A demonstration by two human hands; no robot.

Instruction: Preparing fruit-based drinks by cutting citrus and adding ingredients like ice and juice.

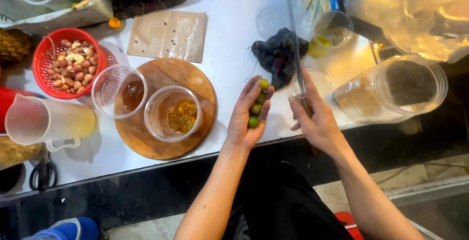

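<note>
Green small fruits (257, 104) lined in left hand (247, 118) cupped fingers; right hand (317, 120) grips knife (295, 49).

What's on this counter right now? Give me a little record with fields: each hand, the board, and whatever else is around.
left hand: left hand holds a row of small green citrus fruits over the white counter
right hand: right hand grips a long knife, blade pointing away
board: round wooden board bearing two clear cups, one with seedy yellow pulp
left side: red basket of reddish-brown nuts or bulbs, plastic jug, scissors
right side: big clear jar, dark cloth
</note>
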